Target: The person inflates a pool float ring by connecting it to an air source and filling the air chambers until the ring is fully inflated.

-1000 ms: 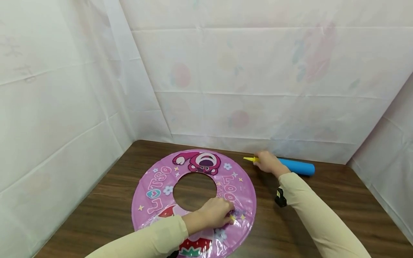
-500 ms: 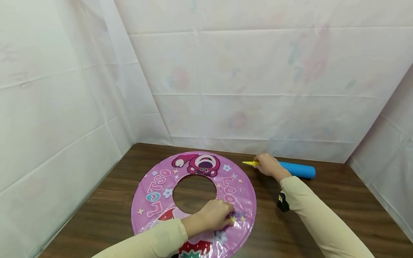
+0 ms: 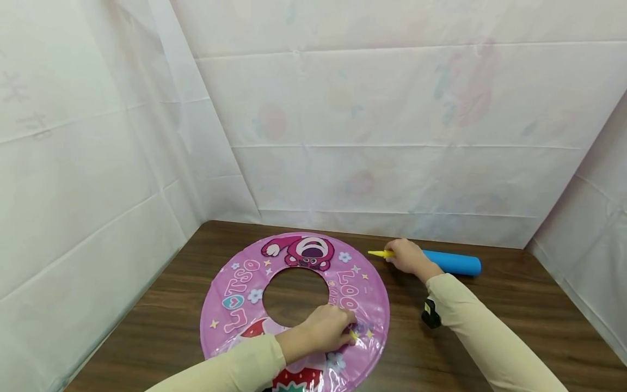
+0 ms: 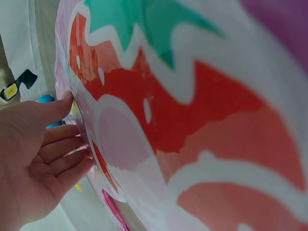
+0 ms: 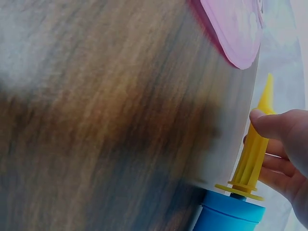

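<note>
A pink inflatable swim ring (image 3: 220, 299) with a printed bear, letters and strawberries lies on the wooden table. My left hand (image 3: 325, 326) reaches over its near right side. In the left wrist view, the left thumb and fingers (image 4: 72, 161) are spread apart, their tips at the ring's surface. A small yellow spot shows beside the thumb. My right hand (image 3: 407, 257) grips the ribbed yellow nozzle end of a blue hand pump (image 3: 453, 262) at the table's back right. The pointed yellow tip (image 5: 267, 94) sticks out past the right thumb toward the ring.
Pale cloth walls (image 3: 362, 109) with faint fruit prints hang behind and at both sides of the table (image 3: 161, 305). A black wrist device (image 3: 431, 314) is strapped at the right sleeve.
The view has tilted up slightly, so table and ring sit a little lower in frame. Both hands keep about the same places, the right still on the pump's yellow end.
</note>
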A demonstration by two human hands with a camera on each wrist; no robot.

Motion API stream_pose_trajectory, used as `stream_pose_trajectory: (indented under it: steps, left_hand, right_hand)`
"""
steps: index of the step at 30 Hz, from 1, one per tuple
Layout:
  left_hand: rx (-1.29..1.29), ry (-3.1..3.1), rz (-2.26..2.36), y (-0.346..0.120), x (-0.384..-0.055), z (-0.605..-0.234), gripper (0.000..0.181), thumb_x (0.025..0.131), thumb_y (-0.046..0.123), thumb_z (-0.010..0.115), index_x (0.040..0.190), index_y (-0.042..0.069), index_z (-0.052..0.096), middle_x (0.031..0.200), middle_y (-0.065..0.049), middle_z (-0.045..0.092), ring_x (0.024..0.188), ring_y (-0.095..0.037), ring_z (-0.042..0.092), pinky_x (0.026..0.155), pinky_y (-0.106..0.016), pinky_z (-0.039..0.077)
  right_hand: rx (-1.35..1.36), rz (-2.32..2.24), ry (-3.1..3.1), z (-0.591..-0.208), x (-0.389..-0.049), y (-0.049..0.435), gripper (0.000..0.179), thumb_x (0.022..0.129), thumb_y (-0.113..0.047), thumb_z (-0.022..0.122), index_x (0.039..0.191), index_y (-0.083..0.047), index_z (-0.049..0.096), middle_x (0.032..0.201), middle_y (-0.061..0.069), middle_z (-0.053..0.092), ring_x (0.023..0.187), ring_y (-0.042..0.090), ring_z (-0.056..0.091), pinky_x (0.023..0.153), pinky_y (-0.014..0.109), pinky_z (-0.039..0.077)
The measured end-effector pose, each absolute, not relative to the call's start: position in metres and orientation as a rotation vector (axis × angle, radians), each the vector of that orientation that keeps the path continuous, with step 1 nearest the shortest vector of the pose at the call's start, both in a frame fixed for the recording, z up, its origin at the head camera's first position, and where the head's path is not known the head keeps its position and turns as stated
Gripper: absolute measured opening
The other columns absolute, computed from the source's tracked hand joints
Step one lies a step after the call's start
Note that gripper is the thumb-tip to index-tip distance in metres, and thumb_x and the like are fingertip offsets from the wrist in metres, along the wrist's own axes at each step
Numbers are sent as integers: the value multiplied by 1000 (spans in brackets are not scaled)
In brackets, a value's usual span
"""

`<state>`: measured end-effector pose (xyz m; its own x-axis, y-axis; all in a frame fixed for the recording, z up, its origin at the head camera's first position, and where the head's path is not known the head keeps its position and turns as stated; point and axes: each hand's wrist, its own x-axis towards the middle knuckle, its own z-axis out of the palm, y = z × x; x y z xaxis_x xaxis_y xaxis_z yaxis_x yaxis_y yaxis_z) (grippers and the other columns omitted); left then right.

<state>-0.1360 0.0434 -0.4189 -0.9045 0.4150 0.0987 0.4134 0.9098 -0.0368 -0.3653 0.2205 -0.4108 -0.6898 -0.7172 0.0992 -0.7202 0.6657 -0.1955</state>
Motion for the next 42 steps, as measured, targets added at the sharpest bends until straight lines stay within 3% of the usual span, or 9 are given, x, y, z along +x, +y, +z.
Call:
stream_pose_trajectory:
  steps: [7, 14, 19, 23, 31, 37, 42]
  left_hand:
    - [-564, -2993, -60, 46, -131, -416, 27, 75, 43, 77, 90, 23, 68, 69, 13, 62, 62, -2, 52, 61, -20, 46]
    - [-452, -3016, -257, 50, -124, -419, 31, 79, 43, 75, 97, 20, 63, 82, 11, 62, 69, 0, 52, 59, -18, 44]
    - [-473, -2963, -234, 52, -123, -421, 37, 82, 41, 72, 108, 16, 64, 105, 6, 66, 91, -7, 63, 76, -22, 53]
    - [-471, -2943, -216, 54, -124, -421, 43, 82, 40, 73, 115, 14, 65, 122, 0, 64, 108, -14, 63, 89, -27, 54]
    - [-488, -2900, -155, 56, -125, -424, 38, 82, 40, 72, 109, 14, 66, 103, 4, 66, 99, -10, 60, 91, -24, 50]
    - [-431, -2886, -161, 58, -126, -429, 37, 80, 38, 74, 108, 14, 69, 104, 4, 66, 98, -9, 59, 90, -23, 50]
    - [-426, -2886, -188, 57, -128, -432, 38, 80, 39, 74, 108, 12, 70, 101, 3, 65, 96, -9, 59, 87, -23, 51]
  right_hand:
    - [1187, 385, -2857, -412, -357, 223, 28, 89, -14, 67, 112, 1, 67, 107, 16, 70, 96, 30, 66, 85, 46, 54]
    - [1176, 452, -2863, -410, -348, 226, 25, 86, -12, 70, 109, 0, 69, 106, 16, 71, 95, 29, 67, 86, 45, 55]
    - [1190, 493, -2851, -405, -342, 229, 25, 84, -10, 72, 106, 0, 71, 103, 15, 72, 93, 28, 67, 85, 44, 56]
    - [1211, 513, -2834, -406, -339, 230, 25, 84, -11, 72, 106, 0, 71, 103, 15, 72, 92, 27, 67, 85, 44, 56]
    - [1188, 518, -2715, -419, -332, 228, 25, 82, -13, 74, 105, -3, 70, 102, 13, 72, 91, 26, 67, 83, 43, 56]
    - [1167, 570, -2582, -427, -329, 230, 20, 80, -11, 77, 98, -5, 69, 95, 10, 70, 85, 25, 66, 75, 41, 56]
    - [1166, 574, -2536, -431, -329, 232, 19, 79, -12, 78, 95, -7, 70, 92, 7, 68, 85, 23, 65, 75, 40, 56]
